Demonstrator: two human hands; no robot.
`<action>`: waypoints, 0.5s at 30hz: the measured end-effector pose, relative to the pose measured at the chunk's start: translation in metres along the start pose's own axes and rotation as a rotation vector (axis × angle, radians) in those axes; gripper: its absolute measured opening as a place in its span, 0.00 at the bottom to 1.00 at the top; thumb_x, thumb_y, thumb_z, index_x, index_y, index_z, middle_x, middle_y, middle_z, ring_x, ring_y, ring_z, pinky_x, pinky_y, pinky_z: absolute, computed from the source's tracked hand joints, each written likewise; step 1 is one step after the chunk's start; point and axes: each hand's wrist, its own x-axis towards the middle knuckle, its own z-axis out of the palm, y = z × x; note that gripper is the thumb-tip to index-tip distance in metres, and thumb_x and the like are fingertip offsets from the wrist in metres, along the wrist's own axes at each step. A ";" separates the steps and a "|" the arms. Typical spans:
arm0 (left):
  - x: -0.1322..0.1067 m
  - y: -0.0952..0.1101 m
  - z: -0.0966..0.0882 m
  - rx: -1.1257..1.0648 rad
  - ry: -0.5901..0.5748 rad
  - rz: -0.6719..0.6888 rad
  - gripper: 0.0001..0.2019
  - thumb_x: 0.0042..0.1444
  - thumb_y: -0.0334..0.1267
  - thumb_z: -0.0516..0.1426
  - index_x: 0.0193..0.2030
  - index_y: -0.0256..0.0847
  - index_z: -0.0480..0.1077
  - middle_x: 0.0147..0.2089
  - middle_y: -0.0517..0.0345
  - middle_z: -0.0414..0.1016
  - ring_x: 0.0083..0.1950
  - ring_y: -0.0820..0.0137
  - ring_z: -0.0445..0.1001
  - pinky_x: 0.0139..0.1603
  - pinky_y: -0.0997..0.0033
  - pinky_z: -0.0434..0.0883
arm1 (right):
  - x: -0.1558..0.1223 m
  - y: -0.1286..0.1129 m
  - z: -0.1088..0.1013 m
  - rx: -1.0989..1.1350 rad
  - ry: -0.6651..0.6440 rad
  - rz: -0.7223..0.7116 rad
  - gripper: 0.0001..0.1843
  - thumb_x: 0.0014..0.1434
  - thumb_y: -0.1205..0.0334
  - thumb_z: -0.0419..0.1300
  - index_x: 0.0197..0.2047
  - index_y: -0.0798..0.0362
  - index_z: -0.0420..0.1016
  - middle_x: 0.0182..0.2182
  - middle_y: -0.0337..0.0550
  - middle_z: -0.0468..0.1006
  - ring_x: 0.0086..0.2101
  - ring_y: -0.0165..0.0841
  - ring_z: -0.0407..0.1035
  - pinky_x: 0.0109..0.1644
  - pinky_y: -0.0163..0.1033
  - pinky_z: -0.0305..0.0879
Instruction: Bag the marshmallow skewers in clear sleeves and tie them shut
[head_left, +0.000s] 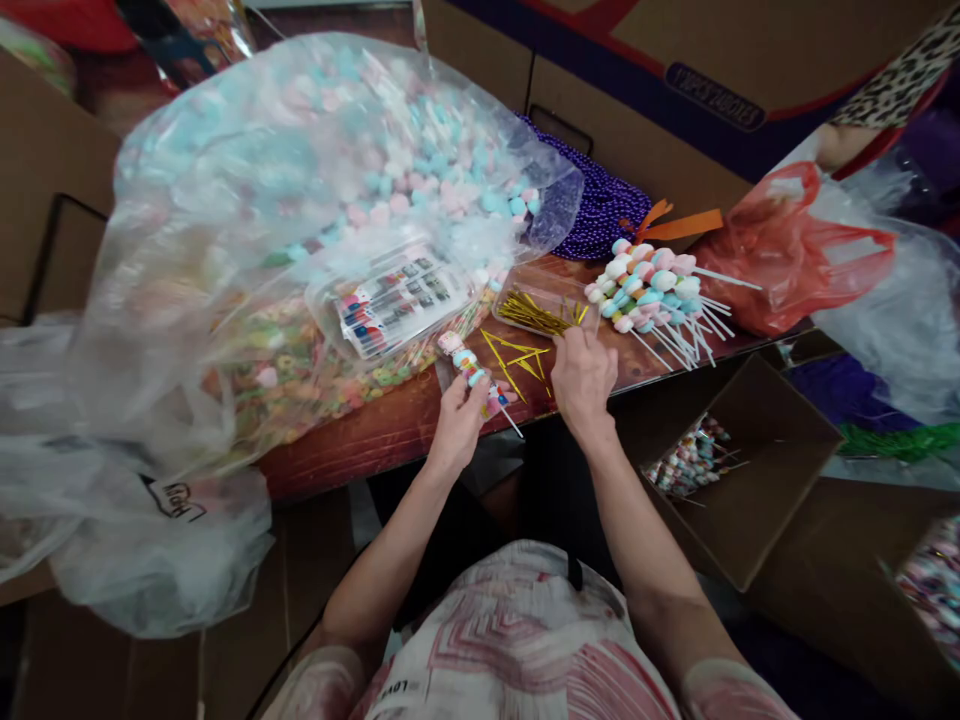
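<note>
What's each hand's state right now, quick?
Left hand: closed, holding a candy stick.
Right hand: fingers curled at the gold ties; whether it grips one cannot be told.

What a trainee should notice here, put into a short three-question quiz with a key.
1. What does the left hand hold?
2. True or false: in this view, the red bag is to the right of the pile of marshmallow sticks.
3. What colour are the thin strips nearest the right hand? A) green B) gold C) purple

Key: 1. A marshmallow stick. 2. True. 3. B.
</note>
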 end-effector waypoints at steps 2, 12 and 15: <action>0.000 0.000 0.000 -0.005 -0.002 0.006 0.14 0.52 0.42 0.69 0.40 0.37 0.74 0.33 0.58 0.80 0.38 0.68 0.83 0.47 0.66 0.78 | 0.023 0.001 -0.004 -0.015 0.006 -0.050 0.16 0.71 0.62 0.46 0.45 0.55 0.75 0.41 0.58 0.77 0.45 0.48 0.69 0.48 0.49 0.55; 0.003 -0.002 -0.003 0.001 -0.046 0.044 0.18 0.48 0.46 0.71 0.40 0.38 0.74 0.33 0.57 0.80 0.37 0.68 0.83 0.46 0.67 0.78 | 0.072 0.017 0.010 -0.098 -0.058 -0.380 0.21 0.60 0.50 0.67 0.49 0.56 0.75 0.49 0.60 0.73 0.49 0.51 0.63 0.53 0.55 0.55; 0.003 -0.003 -0.004 0.003 -0.055 0.040 0.20 0.47 0.48 0.71 0.40 0.38 0.74 0.33 0.57 0.81 0.38 0.67 0.83 0.47 0.66 0.77 | 0.080 0.020 0.016 -0.084 -0.125 -0.420 0.18 0.62 0.54 0.65 0.51 0.55 0.74 0.50 0.59 0.73 0.50 0.51 0.63 0.54 0.55 0.55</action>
